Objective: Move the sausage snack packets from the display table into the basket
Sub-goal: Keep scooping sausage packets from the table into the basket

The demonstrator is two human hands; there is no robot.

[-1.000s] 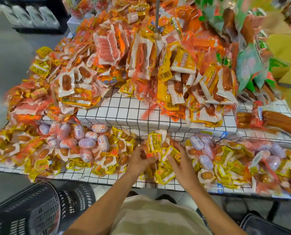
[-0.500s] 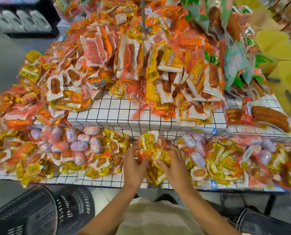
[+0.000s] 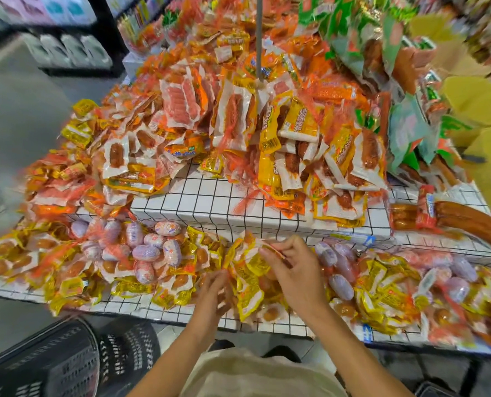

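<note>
A bunch of yellow-and-white sausage snack packets in orange netting lies at the front edge of the white grid display table. My left hand grips the bunch's lower left side; it is blurred. My right hand pinches the top of the bunch with thumb and fingers, on an orange strip of netting. The black perforated basket stands on the floor at the lower left, below the table edge; its inside is not visible.
Heaps of other sausage packets cover both tiers: oval pink-wrapped sausages to the left, long brown sausages at right, green packets behind. A grey pole rises from the pile. A second dark basket sits bottom right.
Both hands have closed on the netted bunch and gathered it; the right hand has risen to pinch its top. The view has shifted slightly.
</note>
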